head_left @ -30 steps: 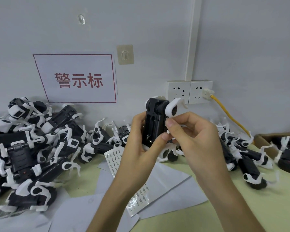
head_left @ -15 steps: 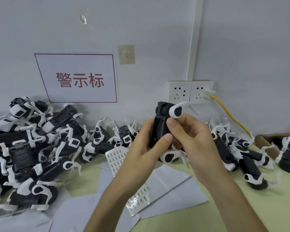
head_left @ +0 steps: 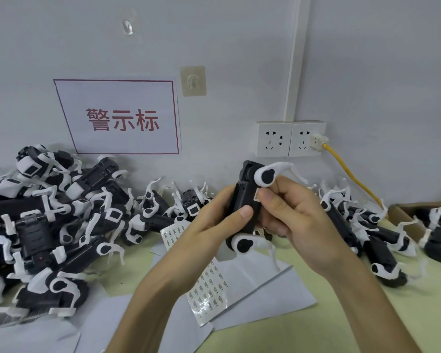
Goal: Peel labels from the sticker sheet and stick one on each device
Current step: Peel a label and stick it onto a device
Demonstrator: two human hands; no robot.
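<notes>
Head view: left hand [head_left: 209, 226] and right hand [head_left: 297, 216] grip 1 device [head_left: 245, 192].

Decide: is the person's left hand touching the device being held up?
Touching. The head view shows the left hand wrapped round the black body of the device, with the thumb lying across its front.

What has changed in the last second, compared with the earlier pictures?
The device turned in both hands, from its open face toward its narrow side, and shifted slightly right and down. The left hand and right hand kept gripping it. The sticker sheet stayed put.
</notes>
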